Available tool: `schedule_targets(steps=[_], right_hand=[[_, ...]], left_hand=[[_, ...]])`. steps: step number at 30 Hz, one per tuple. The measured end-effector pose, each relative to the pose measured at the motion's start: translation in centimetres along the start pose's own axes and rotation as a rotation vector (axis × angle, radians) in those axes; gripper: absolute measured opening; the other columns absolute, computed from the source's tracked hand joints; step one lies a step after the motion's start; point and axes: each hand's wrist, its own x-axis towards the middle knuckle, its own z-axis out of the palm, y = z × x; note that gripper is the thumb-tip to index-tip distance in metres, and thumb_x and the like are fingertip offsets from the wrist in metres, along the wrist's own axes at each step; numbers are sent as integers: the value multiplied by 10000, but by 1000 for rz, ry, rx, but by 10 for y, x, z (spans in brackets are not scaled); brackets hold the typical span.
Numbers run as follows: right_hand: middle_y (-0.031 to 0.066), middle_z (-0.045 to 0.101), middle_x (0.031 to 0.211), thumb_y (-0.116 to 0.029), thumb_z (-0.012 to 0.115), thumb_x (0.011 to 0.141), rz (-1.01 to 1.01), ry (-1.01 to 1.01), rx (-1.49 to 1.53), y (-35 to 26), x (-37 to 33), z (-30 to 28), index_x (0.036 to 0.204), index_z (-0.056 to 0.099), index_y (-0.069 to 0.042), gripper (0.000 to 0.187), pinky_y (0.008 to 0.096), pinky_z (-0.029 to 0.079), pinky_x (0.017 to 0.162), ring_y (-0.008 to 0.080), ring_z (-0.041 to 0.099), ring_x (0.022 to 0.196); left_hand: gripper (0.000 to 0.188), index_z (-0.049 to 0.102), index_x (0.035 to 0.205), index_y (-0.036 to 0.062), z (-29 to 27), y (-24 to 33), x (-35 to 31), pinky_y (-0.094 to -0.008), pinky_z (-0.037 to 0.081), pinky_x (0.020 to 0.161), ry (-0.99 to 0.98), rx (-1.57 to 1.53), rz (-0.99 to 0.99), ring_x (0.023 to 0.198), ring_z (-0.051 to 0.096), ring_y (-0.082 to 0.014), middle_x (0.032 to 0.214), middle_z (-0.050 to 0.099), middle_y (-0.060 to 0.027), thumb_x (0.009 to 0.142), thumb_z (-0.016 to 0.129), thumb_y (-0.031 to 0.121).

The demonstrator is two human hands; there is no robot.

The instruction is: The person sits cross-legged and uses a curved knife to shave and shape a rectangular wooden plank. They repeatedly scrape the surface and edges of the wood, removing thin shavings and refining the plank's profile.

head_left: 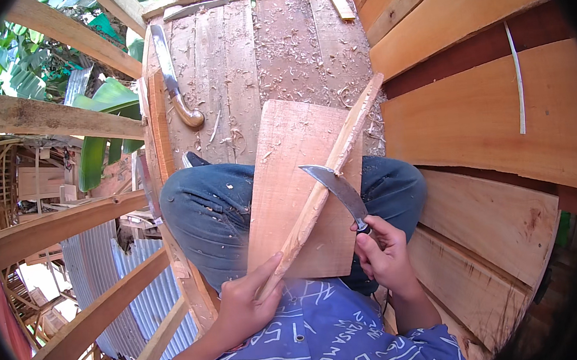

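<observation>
While shaving-strewn plank floor (241,81) spreads beyond the far edge of a flat board (288,173), wooden rails (66,228) border the board's left and a plank wall (475,112) its right. A wooden stick (307,212) slants across the board and past its far right corner, the near end grasped in the left hand (248,305). Just off the board's near right side, the right hand (385,254) grips a curved knife (350,200), its blade crossing the stick.

Lt wood stick (305,220), diag.; curved knife (348,197), blade across mid.
</observation>
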Motion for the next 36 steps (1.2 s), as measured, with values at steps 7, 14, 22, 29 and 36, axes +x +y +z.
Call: schedule_targets(steps=[7, 14, 22, 29, 36], right_hand=[[5, 618, 796, -34, 628, 923, -480, 563, -512, 23, 25, -18, 1048, 585, 8, 139, 193, 401, 553, 47, 530, 601], [-21, 527, 701, -51, 570, 961, -154, -64, -224, -3, 0, -10, 1103, 571, -3, 150, 190, 371, 478, 27, 480, 517], [12, 520, 657, -108, 543, 989, -17, -41, 49, -6, 4, -3, 1183, 585, 23, 238, 196, 335, 372, 40, 431, 429], [14, 599, 702, -28, 641, 917, -387, 186, -405, 25, 7, 4, 1170, 609, 36, 263, 215, 396, 493, 27, 497, 553], [113, 572, 733, -102, 558, 976, 198, -324, 668, 4, 20, -16, 1344, 390, -1, 417, 258, 458, 417, 136, 527, 473]], left_hand=[[476, 639, 1245, 55, 1, -7, -1, -354, 561, 673, 39, -9, 47, 766, 713, -344, 955, 702, -229, 775, 711, 68], [482, 633, 1253, 56, 1, -3, 1, -350, 564, 680, 21, 11, 39, 787, 714, -344, 960, 704, -225, 777, 712, 71], [492, 629, 1268, 72, -1, -1, 0, -345, 564, 680, 4, -18, 1, 792, 716, -343, 968, 704, -224, 782, 709, 72], [498, 627, 1271, 74, -1, -3, -1, -351, 562, 669, 6, -20, -2, 771, 716, -339, 969, 703, -225, 780, 707, 75], [494, 628, 1267, 69, 1, -4, 0, -350, 562, 669, 14, 9, 28, 770, 716, -336, 967, 702, -224, 780, 707, 72]])
